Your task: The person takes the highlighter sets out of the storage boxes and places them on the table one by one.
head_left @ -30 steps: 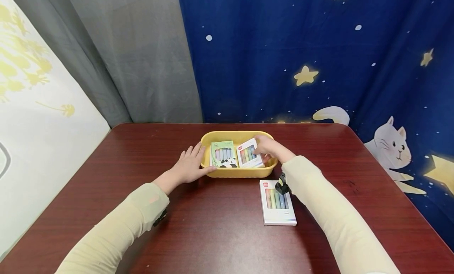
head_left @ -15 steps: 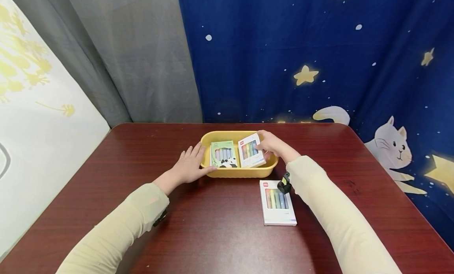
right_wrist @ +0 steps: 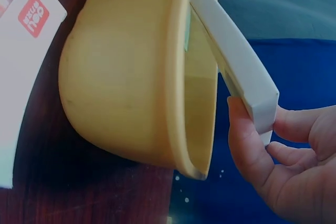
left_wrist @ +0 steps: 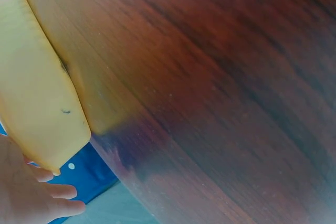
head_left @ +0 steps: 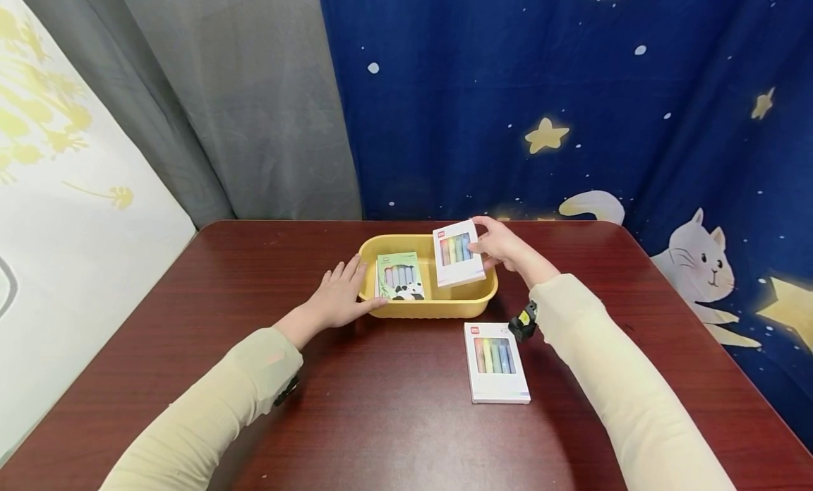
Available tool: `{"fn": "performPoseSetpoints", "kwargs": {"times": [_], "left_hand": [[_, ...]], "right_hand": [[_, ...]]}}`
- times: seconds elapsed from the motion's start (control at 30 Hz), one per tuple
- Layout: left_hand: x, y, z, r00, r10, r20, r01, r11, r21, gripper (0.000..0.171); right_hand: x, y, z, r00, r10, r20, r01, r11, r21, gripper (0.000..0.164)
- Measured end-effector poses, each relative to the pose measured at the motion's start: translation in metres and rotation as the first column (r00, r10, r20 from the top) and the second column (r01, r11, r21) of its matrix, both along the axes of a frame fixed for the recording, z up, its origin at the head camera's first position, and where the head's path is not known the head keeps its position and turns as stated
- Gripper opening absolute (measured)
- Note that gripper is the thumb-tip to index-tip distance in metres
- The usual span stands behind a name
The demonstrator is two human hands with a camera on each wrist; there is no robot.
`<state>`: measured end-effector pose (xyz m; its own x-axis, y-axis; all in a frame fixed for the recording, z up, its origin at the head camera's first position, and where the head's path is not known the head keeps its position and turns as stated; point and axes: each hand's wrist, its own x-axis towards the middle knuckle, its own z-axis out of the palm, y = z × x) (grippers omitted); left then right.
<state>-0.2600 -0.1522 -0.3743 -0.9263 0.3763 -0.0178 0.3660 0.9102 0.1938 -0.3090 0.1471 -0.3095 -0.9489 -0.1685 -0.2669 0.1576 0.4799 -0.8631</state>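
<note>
My right hand (head_left: 504,247) pinches a white box of highlighters (head_left: 459,255) by its right edge, tilted over the right half of a yellow basket (head_left: 438,309). In the right wrist view the thumb and fingers grip the end of the white box (right_wrist: 239,51), just above the rim of the basket (right_wrist: 121,66). My left hand (head_left: 339,293) rests with fingers spread against the basket's left end. A green panda box of pens (head_left: 400,276) lies inside the basket on the left. In the left wrist view, fingers (left_wrist: 60,191) touch the basket's end (left_wrist: 42,77).
A second white box of highlighters (head_left: 498,389) lies flat on the dark red table (head_left: 381,420), in front of the basket's right end. Behind the table hang a grey curtain (head_left: 279,124) and a blue curtain (head_left: 457,110) with stars.
The right hand has lifted the white highlighter box up and to the right, out from the basket's right side. The left hand, the basket and the other boxes stay in place.
</note>
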Motion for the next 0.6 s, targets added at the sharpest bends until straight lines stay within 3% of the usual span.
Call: {"fn": "performPoseSetpoints", "kwargs": {"times": [0.6], "left_hand": [[0.002,0.0,0.0,1.0,0.0,-0.001,0.0,1.0,0.004,0.096]], "right_hand": [[0.014,0.035,0.02,0.999,-0.027,-0.018,0.025,0.995,-0.096,0.066]]}}
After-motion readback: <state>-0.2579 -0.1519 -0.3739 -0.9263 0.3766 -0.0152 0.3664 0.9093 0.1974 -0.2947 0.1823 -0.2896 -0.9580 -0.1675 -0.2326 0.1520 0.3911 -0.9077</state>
